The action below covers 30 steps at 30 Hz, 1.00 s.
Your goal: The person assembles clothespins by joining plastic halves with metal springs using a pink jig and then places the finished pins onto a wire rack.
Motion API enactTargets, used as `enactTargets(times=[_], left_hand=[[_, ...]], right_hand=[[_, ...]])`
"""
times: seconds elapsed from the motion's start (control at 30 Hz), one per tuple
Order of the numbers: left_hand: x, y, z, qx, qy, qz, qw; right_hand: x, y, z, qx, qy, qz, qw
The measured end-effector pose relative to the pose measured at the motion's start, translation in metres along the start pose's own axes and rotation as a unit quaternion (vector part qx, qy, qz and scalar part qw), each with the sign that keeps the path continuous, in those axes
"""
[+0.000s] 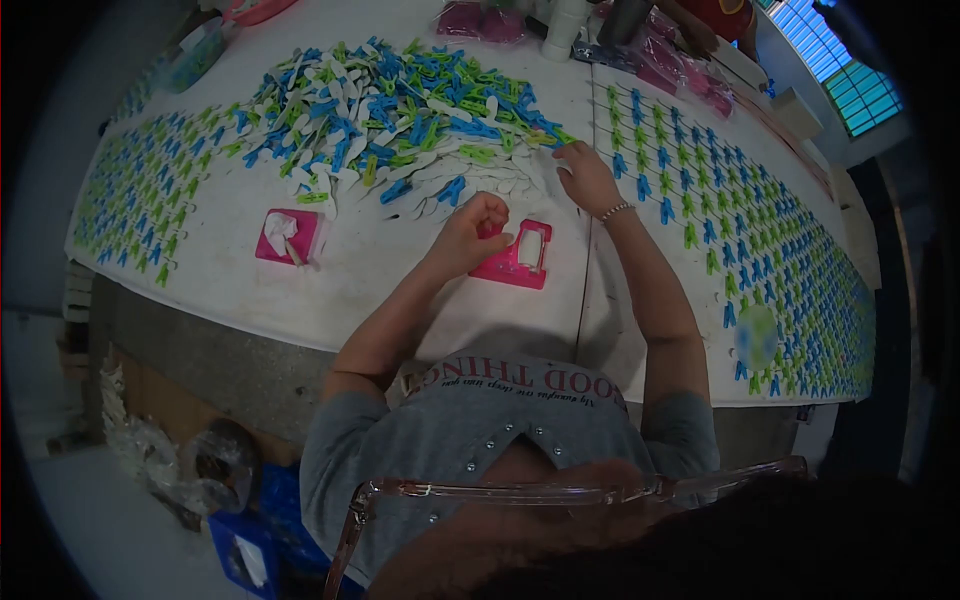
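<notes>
My left hand (pixel 470 238) is over the left part of a pink tray (pixel 515 278), its fingers curled; what they hold, if anything, is too small to tell. A white roll-shaped piece (pixel 531 248) lies in the tray's right part. My right hand (pixel 586 178), with a beaded bracelet at the wrist, reaches to the right edge of a big heap of blue, green and white clothespins (pixel 400 105). Its fingertips are near a blue and green piece (pixel 560 134); whether they grip it is unclear. White pieces (pixel 490 178) lie between my hands and the heap.
Rows of blue and green clothespins (pixel 745 230) cover the table's right side, and more rows (pixel 140 190) its left. A second pink tray (pixel 289 237) holds something white. Plastic bags (pixel 480 22) and bottles stand at the back, near another person's arm (pixel 690 25).
</notes>
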State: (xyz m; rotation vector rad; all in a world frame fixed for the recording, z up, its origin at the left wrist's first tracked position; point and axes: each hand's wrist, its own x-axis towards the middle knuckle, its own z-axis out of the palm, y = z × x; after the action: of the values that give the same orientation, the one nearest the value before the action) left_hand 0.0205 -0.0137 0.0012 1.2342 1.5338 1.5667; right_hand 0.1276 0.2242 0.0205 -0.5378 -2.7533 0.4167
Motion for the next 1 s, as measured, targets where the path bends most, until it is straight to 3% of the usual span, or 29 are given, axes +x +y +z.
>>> enactTargets(times=[0.17, 0.23, 0.37, 0.47, 0.53, 0.57, 0.63, 0.67, 0.73, 0.83, 1.0], left_hand=[[-0.019, 0.005, -0.005, -0.096, 0.018, -0.039, 0.994], [-0.023, 0.009, -0.006, -0.148, 0.027, -0.071, 0.986], [-0.023, 0.015, -0.006, -0.18, 0.035, -0.113, 0.976], [-0.019, 0.013, -0.003, -0.213, 0.041, -0.129, 0.968], [-0.015, 0.01, 0.001, -0.251, 0.019, -0.101, 0.962], [-0.013, 0.011, 0.004, -0.249, 0.019, -0.108, 0.962], [-0.009, 0.017, 0.012, -0.245, 0.001, -0.111, 0.963], [-0.008, 0.02, 0.016, -0.243, -0.004, -0.117, 0.963], [-0.006, 0.025, 0.023, -0.231, -0.042, -0.108, 0.966], [-0.003, 0.034, 0.033, -0.188, -0.084, -0.088, 0.975], [-0.001, 0.032, 0.046, -0.119, -0.12, -0.033, 0.985]], right_hand=[[0.053, 0.002, 0.036, -0.102, 0.016, -0.021, 0.994], [0.061, 0.005, 0.044, -0.147, -0.034, -0.001, 0.989], [0.048, 0.013, 0.037, -0.103, -0.008, 0.003, 0.995], [0.011, -0.006, -0.001, -0.031, 0.024, 0.026, 0.999], [-0.021, -0.017, -0.024, 0.204, 0.052, 0.068, 0.975], [-0.039, -0.023, -0.032, 0.209, 0.05, 0.073, 0.974], [-0.079, -0.038, -0.048, 0.459, 0.101, 0.072, 0.88], [-0.096, -0.047, -0.055, 0.461, 0.104, 0.078, 0.878], [-0.128, -0.063, -0.064, 0.616, 0.103, 0.148, 0.767], [-0.164, -0.066, -0.05, 0.607, 0.121, 0.118, 0.777], [-0.189, -0.074, -0.047, 0.588, 0.14, 0.149, 0.783]])
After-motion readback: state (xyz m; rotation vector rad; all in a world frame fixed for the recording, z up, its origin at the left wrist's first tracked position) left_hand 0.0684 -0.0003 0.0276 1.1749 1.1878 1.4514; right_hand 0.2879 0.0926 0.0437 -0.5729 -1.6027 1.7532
